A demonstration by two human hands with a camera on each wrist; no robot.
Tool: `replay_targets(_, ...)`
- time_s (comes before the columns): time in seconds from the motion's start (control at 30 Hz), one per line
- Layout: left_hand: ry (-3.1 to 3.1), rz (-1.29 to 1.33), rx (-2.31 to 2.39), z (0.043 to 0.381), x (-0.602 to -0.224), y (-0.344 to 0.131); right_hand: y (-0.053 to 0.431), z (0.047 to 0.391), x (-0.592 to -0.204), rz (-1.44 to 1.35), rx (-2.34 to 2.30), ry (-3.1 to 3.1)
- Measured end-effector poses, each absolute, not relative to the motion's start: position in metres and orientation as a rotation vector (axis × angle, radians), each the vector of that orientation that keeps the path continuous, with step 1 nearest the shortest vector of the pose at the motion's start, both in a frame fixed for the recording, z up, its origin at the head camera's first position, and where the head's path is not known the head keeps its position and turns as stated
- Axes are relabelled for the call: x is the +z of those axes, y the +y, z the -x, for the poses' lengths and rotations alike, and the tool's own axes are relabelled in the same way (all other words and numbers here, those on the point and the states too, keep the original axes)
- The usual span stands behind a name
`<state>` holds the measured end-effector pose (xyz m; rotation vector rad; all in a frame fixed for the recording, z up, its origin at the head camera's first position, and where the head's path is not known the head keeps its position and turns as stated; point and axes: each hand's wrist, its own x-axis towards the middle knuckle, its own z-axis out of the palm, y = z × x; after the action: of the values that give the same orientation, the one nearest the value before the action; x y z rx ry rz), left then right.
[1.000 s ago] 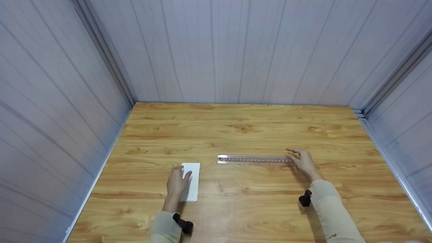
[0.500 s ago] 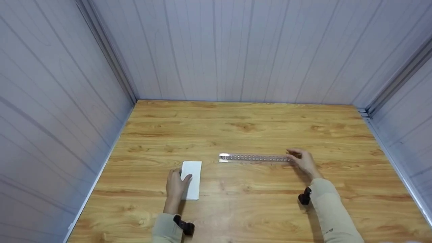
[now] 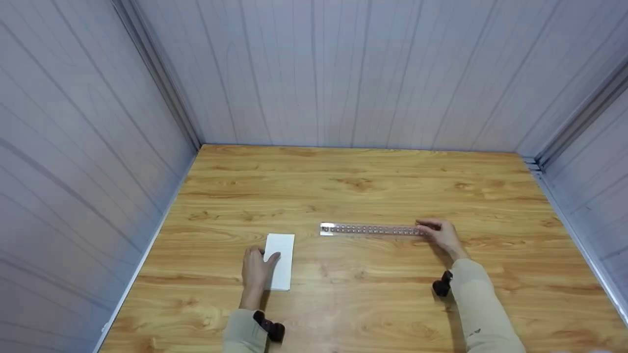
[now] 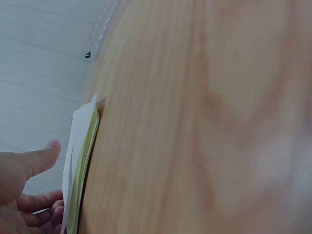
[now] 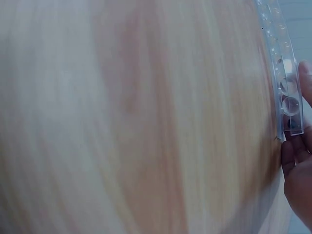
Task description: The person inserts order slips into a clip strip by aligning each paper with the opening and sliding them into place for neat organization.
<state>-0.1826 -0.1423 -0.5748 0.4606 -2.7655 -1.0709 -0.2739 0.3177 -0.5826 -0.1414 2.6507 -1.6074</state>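
A white folded paper (image 3: 282, 262) lies on the table, left of centre. My left hand (image 3: 256, 269) is at its left edge, its thumb raised over the sheet. In the left wrist view the curled fingers (image 4: 41, 209) touch the paper's edge, where a yellow-green layer shows below the white; the thumb stands apart from it. A long clear plastic strip (image 3: 368, 229) with a row of round shapes lies to the right. My right hand (image 3: 443, 238) holds its right end between thumb and fingers; the right wrist view shows that end of the strip (image 5: 287, 92).
The wood-grain table (image 3: 363, 299) runs back to a pale panelled wall (image 3: 333, 73). Similar walls stand at left and right. A dark camera sits on each wrist, the left camera (image 3: 270, 327) and the right camera (image 3: 442, 284).
The left fingers have drawn back slightly from the top of the paper to its left edge. The head view has shifted a little; paper and strip show no clear movement of their own.
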Motion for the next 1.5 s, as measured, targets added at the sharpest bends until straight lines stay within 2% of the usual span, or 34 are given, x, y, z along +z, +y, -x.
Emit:
replay_targets(0.9, -2.855, -0.546, -1.005, 0.1883, -0.5727, -0.1407, 0.3169, 0.2702, -0.5891, -0.011, -1.713, 2.588)
replay_targets(1.5, -2.782, -0.606, -1.132, 0.1901, -0.5728, -0.1458, 0.3177, 0.2717, -0.5910, 0.013, -1.580, 2.718)
